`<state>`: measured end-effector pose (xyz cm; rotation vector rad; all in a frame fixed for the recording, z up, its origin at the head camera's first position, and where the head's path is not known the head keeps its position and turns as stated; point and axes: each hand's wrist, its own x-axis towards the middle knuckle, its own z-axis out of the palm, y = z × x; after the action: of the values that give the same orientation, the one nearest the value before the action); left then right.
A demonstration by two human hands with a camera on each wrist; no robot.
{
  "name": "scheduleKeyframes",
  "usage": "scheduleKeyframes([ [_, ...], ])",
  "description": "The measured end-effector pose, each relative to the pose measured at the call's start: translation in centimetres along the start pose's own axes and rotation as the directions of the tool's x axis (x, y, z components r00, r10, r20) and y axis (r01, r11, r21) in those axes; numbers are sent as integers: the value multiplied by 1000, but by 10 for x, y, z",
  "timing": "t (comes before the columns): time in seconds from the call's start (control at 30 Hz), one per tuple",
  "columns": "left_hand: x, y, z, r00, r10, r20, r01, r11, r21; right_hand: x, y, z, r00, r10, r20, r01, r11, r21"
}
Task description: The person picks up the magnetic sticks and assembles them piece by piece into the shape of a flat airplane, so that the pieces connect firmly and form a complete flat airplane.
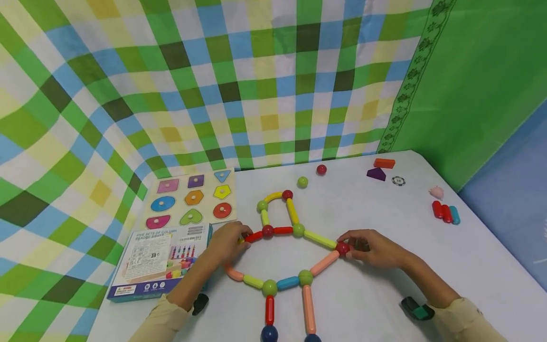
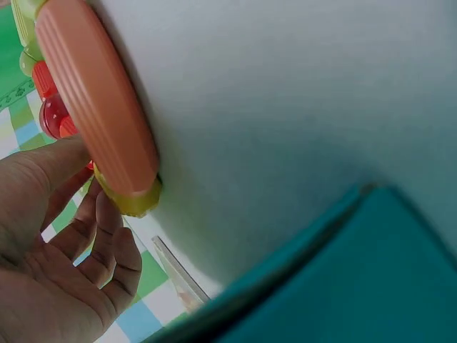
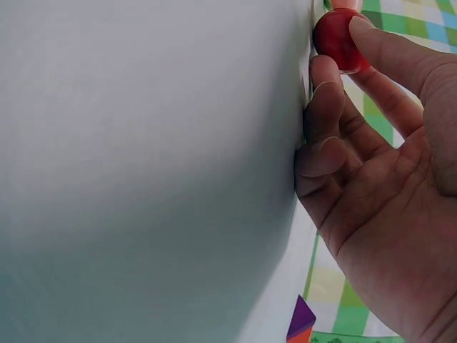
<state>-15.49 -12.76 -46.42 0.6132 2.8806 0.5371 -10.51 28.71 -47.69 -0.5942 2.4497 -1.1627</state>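
Observation:
A figure of magnetic sticks and balls lies flat on the white table. My left hand [image 1: 228, 242] pinches the left end of a red stick [image 1: 255, 237] at the figure's upper left. Close beside that hand, a curved salmon stick [image 2: 100, 100] meets a yellow piece [image 2: 132, 199], partly hidden in the head view. On the other side, my right hand [image 1: 373, 248] holds a red ball [image 3: 335, 39] between thumb and fingers. A lime stick [image 1: 320, 239] and a salmon stick [image 1: 325, 262] meet at this ball. Below, a blue stick [image 1: 288, 283] links two green balls.
A shape puzzle board [image 1: 205, 183] and a boxed toy [image 1: 158, 261] lie at the left. Behind the figure are a loose green ball [image 1: 302, 182] and a red ball [image 1: 321, 169]. Several small pieces, including a purple block [image 1: 376, 174] and a blue stick [image 1: 455, 215], sit at the right.

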Motion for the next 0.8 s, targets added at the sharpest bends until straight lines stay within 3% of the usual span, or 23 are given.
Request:
scheduleKeyframes([
  [0.27, 2, -2, -2, 1000, -27, -13, 27, 1000, -15, -2, 1, 0, 999, -29, -30, 28, 999, -19],
  [0.47, 1, -4, -6, 995, -96, 6, 96, 994, -55, -5, 1, 3, 1000, 3, -20, -3, 1000, -8],
  [0.8, -1, -3, -12, 991, -129, 28, 131, 988, -84, -5, -1, 4, 1000, 23, -12, -23, 1000, 6],
])
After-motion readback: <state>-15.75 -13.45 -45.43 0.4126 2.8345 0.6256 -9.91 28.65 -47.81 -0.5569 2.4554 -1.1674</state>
